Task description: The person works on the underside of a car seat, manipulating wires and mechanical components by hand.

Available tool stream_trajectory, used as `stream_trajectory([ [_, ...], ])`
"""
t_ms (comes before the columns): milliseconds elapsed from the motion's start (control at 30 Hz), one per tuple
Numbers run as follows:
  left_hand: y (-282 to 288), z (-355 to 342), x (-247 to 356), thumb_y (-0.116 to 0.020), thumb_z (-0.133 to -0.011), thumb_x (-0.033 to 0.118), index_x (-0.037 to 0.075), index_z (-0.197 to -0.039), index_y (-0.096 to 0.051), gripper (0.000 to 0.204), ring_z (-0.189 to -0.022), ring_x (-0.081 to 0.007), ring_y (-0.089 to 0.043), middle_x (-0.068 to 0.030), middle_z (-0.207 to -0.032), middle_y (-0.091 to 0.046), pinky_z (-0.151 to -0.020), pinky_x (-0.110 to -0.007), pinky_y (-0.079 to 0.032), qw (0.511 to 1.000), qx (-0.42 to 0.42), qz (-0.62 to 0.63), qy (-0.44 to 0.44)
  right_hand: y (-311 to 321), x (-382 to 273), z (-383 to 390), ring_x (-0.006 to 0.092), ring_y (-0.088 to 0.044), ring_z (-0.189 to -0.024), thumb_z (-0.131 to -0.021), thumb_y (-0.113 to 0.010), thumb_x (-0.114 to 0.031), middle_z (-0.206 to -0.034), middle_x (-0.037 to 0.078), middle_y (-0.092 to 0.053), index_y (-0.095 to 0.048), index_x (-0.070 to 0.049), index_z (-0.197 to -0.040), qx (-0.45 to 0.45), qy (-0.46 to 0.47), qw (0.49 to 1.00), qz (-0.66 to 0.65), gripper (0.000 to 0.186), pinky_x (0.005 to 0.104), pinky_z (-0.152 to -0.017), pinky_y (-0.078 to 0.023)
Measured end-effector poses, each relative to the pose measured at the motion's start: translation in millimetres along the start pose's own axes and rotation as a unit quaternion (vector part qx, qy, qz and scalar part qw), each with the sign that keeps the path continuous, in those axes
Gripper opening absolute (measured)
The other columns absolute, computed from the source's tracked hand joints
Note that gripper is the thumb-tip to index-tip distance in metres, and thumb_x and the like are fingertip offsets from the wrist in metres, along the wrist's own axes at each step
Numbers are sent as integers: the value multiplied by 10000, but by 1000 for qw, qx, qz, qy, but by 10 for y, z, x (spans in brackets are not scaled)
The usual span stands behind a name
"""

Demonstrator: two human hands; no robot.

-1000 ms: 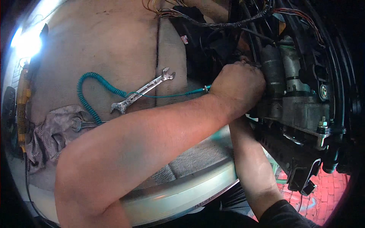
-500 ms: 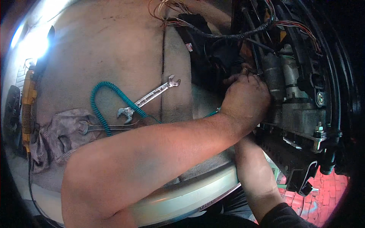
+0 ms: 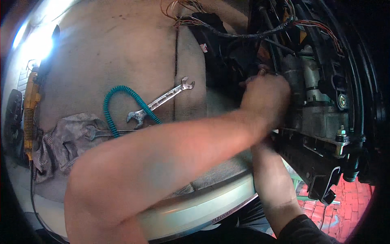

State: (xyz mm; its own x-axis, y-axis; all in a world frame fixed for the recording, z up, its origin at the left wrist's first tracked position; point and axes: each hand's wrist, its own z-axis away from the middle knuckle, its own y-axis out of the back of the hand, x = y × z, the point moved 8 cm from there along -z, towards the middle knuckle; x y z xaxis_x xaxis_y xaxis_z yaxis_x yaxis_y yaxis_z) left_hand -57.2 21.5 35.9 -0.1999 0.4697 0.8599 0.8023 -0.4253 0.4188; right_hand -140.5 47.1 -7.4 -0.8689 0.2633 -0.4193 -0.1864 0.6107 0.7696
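My left hand reaches across to the metal column assembly, its fingers curled at a dark housing and rods. What they hold is hidden and blurred. My right forearm rises from the lower right beneath my left arm, its hand out of sight behind it. Left of my hands, an open-ended wrench lies on grey carpet, crossed by a teal coiled cord.
A crumpled rag with another wrench lies at the left, beside a yellow-handled work lamp. Loose wiring hangs along the top. A pale sill runs along the bottom, red paving showing at lower right.
Since a second ago the view has shifted slightly, the scene sitting a little further right and lower. My left hand stays at the column, its fingers shifting a little.
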Motion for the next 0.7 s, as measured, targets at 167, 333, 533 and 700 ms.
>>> stream_trajectory([
  [167,429,-330,-356,-617,-719,108,9,-893,-674,209,-844,-357,-646,-222,-906,-654,-735,-407,-525,995,-33,26,-88,-187,11,-40,303,-510,-1163,-941,-493,-360,-1221,198,-540,-472,26,-1231,-22,-10,998,-64,483,391,-982,-366],
  [333,528,-386,-305,-615,-714,132,47,-917,-688,232,-833,-353,-636,-199,-874,-655,-750,-409,-508,982,-51,22,-182,-96,22,-48,307,-509,-1162,-945,-484,-369,-1222,202,-538,-470,30,-1234,-14,-53,989,-139,493,392,-984,-361],
  [533,615,-347,-193,-604,-725,139,31,-885,-683,209,-811,-358,-641,-209,-831,-649,-712,-408,-518,982,-49,-8,-185,-42,-31,-71,317,-500,-1179,-934,-505,-372,-1246,203,-530,-459,29,-1259,-27,-33,994,-96,517,396,-990,-357],
  [700,495,-346,-193,-602,-726,142,30,-880,-682,206,-822,-361,-648,-218,-824,-646,-710,-403,-532,984,-15,-55,-171,-15,-76,-41,318,-473,-1227,-901,-569,-331,-1275,190,-522,-441,10,-1297,2,-36,999,-9,538,401,-1011,-350],
])
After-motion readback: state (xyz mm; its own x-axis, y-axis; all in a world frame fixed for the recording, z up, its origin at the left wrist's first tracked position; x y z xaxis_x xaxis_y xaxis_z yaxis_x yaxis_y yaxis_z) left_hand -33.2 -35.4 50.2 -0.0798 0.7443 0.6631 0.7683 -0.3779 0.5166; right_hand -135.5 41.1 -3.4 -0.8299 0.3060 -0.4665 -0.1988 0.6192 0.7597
